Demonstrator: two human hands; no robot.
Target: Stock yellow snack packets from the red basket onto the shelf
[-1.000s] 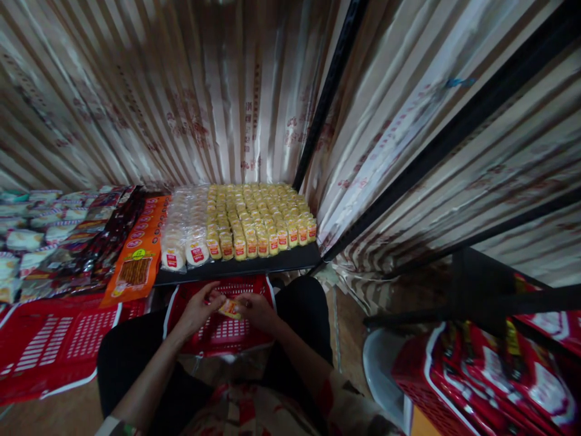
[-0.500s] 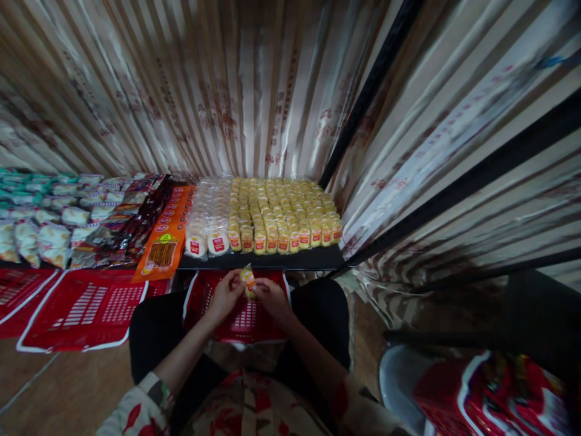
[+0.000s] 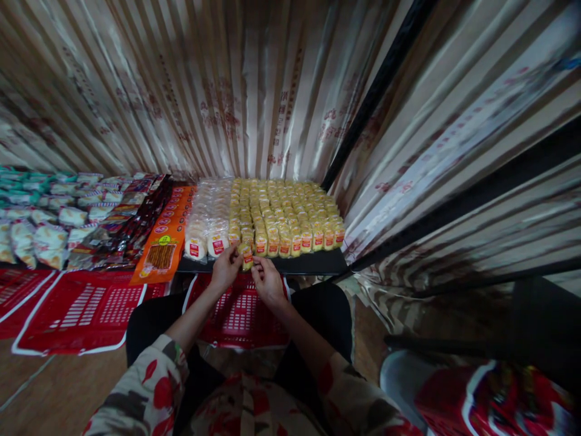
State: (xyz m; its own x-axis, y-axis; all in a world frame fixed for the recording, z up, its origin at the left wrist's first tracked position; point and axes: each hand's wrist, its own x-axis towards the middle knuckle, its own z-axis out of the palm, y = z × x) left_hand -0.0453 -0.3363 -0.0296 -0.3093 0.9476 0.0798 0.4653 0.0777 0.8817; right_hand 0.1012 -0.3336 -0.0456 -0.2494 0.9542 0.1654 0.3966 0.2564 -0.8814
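Note:
Between my two hands, at the front edge of the shelf, is a small yellow wrapped snack packet [image 3: 246,257] with a red label. My left hand [image 3: 226,266] pinches it from the left side. The fingers of my right hand [image 3: 267,280] are closed at its right edge. Just behind it stand tight rows of matching yellow packets [image 3: 295,221], labels facing me. White round packaged snacks [image 3: 218,242] in clear wrap are lined up directly left of those rows.
A black shelf [image 3: 313,264] carries the goods. An orange snack bag [image 3: 163,242], dark red packets [image 3: 136,212] and white packets [image 3: 49,242] lie further left. Red baskets [image 3: 86,309] are below, one [image 3: 236,315] between my knees. A black pole [image 3: 363,109] slants before the curtain [image 3: 254,85].
Both hands have moved forward and up from above the basket to the shelf's front edge, carrying the yellow packet up against the rows.

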